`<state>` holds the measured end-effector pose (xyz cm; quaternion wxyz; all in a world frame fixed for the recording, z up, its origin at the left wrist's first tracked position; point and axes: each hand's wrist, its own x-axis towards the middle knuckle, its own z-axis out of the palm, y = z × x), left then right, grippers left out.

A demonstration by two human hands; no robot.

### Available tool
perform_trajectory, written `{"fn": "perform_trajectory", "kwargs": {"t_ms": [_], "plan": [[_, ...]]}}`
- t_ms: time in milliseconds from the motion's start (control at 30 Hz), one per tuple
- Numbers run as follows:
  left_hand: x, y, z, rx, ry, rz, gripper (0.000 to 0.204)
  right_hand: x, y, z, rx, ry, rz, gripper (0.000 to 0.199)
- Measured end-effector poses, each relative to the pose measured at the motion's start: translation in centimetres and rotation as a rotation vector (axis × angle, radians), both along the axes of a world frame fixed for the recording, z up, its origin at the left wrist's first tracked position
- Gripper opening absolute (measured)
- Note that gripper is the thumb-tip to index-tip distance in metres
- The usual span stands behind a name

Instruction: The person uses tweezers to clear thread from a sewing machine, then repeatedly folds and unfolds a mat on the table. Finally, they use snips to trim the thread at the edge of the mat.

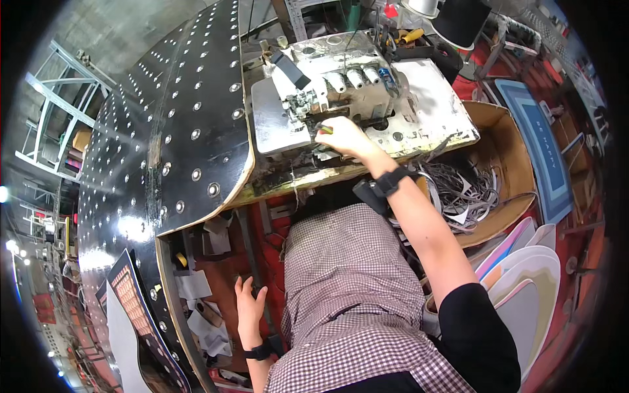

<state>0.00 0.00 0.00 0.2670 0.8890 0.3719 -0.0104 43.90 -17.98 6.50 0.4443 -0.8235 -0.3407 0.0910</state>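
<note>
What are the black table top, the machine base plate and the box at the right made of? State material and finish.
Black table top: probably laminated board, glossy with metal studs, pale core at its edge. Base plate: bare metal, dull grey sheen. Box: brown cardboard, matte.

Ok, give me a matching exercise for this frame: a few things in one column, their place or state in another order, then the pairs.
Things:
1. right hand
2. left hand
3. cardboard box
4. black table top

Places or states:
A. holds grey strips, right of the sewing machine
B. studded with shiny metal dots, left of the machine
C. open, fingers spread, low beside the checked garment
D. at the machine's needle area, pinching something small and yellow-green

Pairs: 1-D, 2-C, 3-A, 4-B
</note>
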Motion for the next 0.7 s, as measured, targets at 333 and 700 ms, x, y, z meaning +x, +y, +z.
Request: {"fn": "perform_trajectory", "kwargs": {"t_ms": [333,700], "plan": [[13.8,-3.8,7.7,-0.493,-0.351,-0.375,0.032,-6.5,-6.8,3.6,0.914,1.443,0.264,0.016],[23.1,-11.7,10.8,-0.836,-0.546,-0.387,0.011,-10.5,-7.5,3.3,1.176,1.565,0.340,0.017]]}}
